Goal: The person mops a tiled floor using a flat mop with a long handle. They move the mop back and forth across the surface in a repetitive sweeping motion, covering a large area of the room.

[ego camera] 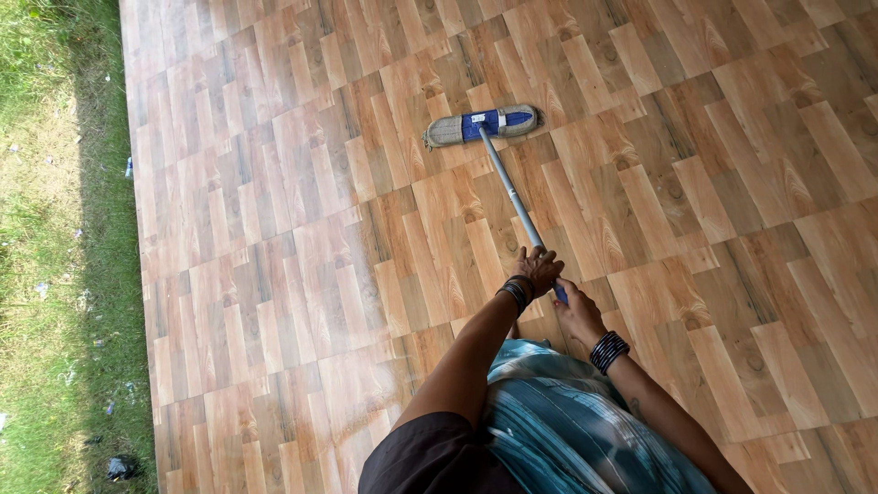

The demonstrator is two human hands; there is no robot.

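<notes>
Grey metal mop handle point(508, 187) runs up-left from grip to flat blue-beige mop head point(482, 125) (upper centre); left hand point(538, 269) wrapped higher, right hand point(576, 314) clenched lower, nearer body.

Dark bangles point(518, 293) ring the left wrist, black bangles point(608, 350) the right. A dark brown short sleeve point(430, 453) covers the left upper arm; a teal-striped cloth point(567, 430) wraps the body.

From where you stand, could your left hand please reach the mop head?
Probably not: the left hand grips the handle near its top, and the mop head lies at the pole's far end on the floor.
</notes>
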